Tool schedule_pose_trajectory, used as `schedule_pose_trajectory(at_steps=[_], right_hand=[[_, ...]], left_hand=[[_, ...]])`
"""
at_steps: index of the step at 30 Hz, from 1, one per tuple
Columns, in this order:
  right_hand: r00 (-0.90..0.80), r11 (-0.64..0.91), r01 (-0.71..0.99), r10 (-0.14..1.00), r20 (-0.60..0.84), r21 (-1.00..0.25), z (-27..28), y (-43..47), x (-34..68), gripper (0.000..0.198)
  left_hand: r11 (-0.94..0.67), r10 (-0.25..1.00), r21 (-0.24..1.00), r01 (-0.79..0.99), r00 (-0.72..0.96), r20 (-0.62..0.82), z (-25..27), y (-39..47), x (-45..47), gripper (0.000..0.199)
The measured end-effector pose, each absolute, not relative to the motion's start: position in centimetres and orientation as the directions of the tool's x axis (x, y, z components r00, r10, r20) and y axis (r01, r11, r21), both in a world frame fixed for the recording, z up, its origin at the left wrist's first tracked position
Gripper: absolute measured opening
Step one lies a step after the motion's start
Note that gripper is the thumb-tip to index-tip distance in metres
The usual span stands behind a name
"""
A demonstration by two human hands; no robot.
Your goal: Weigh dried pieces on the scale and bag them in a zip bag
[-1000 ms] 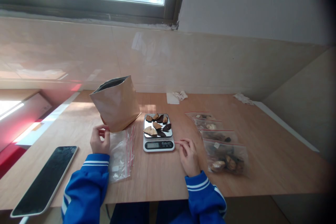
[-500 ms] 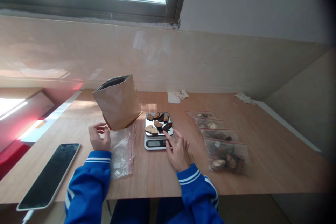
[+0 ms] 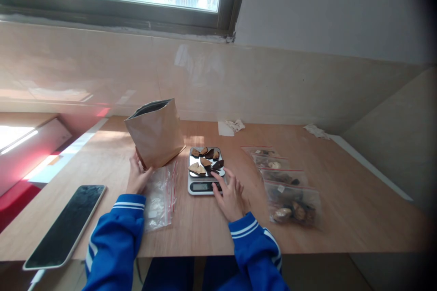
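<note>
My left hand (image 3: pixel 137 178) is closed round the lower left corner of a brown paper bag (image 3: pixel 155 134), thumb in front and fingers at its side. The bag stands upright with its mouth open. Under that hand's right side lie clear zip bags (image 3: pixel 159 204) with red seals. A small digital scale (image 3: pixel 191 186) carries several dried brown and dark slices (image 3: pixel 205 162) on its plate. My right hand (image 3: pixel 232 198) rests at the scale's right front, fingers apart, its index fingertip by the nearest dark slice and its thumb beside the display.
Several filled zip bags (image 3: pixel 295 209) of dried pieces lie in an overlapping row on the right. A phone (image 3: pixel 64 227) with a cable lies at the left front edge. Crumpled tissue (image 3: pixel 235 125) sits by the wall, and another scrap (image 3: pixel 317 131) lies farther right.
My left hand has moved up and right from beside the paper bag to grip its lower corner. The bag has shifted slightly right. My right hand stays at the scale.
</note>
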State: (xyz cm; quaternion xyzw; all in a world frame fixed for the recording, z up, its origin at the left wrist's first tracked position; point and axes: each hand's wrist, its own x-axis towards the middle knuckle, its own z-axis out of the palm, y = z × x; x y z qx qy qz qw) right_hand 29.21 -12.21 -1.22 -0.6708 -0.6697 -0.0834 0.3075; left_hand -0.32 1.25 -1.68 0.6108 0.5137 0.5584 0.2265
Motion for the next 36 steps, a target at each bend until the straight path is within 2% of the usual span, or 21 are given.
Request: schedule_pose_trajectory(at_steps=[3,7,10,11,13,16,19,22,25,28,31,34,36], right_hand=[[0.131,0.075,0.942,0.814,0.565,-0.326,-1.3,-11.6,29.3,0.022],[0.161,0.097,0.941,0.713,0.682,-0.324,-1.6,-11.2,30.7,0.02],[0.285,-0.028,0.945,0.558,0.779,-0.326,-2.5,-11.8,33.1,0.022],[0.316,-0.077,0.942,0.538,0.782,-0.328,-2.9,-12.2,34.0,0.023],[0.331,-0.131,0.94,0.58,0.744,-0.316,-3.6,-12.9,35.5,0.027],[0.311,-0.121,0.942,0.669,0.675,-0.314,-3.6,-13.7,35.9,0.028],[0.368,-0.034,0.894,0.622,0.691,-0.447,-0.9,-13.8,33.3,0.027],[0.247,0.284,0.777,0.683,0.688,-0.561,4.1,-13.7,29.2,0.029],[0.005,0.472,0.727,0.722,0.692,-0.499,8.6,-13.1,25.7,0.034],[-0.162,0.535,0.739,0.73,0.664,-0.409,10.5,-12.2,24.2,0.03],[-0.25,0.528,0.765,0.771,0.586,-0.369,10.5,-11.5,24.3,0.027],[-0.332,0.508,0.764,0.838,0.433,-0.398,9.8,-10.8,24.7,0.026],[-0.423,0.546,0.714,0.835,0.352,-0.438,9.0,-10.0,24.3,0.031]], left_hand=[[-0.277,0.922,0.851,0.446,-0.125,0.366,-1.7,1.2,-0.3,0.067],[-0.212,0.932,0.81,0.546,-0.138,0.336,-1.6,0.8,-0.5,0.052],[-0.233,0.922,0.781,0.58,-0.124,0.367,-1.7,0.7,-0.6,0.048],[-0.246,0.919,0.772,0.587,-0.113,0.378,-1.7,0.7,-0.7,0.045],[-0.267,0.913,0.761,0.591,-0.097,0.396,-1.8,0.7,-0.7,0.039],[-0.284,0.912,0.762,0.582,-0.08,0.401,-1.4,0.4,-0.6,0.039],[-0.287,0.915,0.766,0.575,-0.073,0.397,-0.5,-0.1,-0.2,0.039],[-0.31,0.915,0.774,0.552,-0.048,0.401,0.2,-0.6,0.2,0.037],[-0.346,0.904,0.762,0.548,-0.021,0.426,0.2,-1.0,0.5,0.039],[-0.353,0.896,0.746,0.565,-0.025,0.443,-0.3,-1.2,0.7,0.039],[-0.334,0.902,0.741,0.583,-0.03,0.43,-0.5,-1.3,0.7,0.038],[-0.308,0.916,0.74,0.598,-0.024,0.4,-0.3,-1.4,0.8,0.037],[-0.288,0.923,0.746,0.6,-0.034,0.384,-0.1,-1.4,0.8,0.035]])
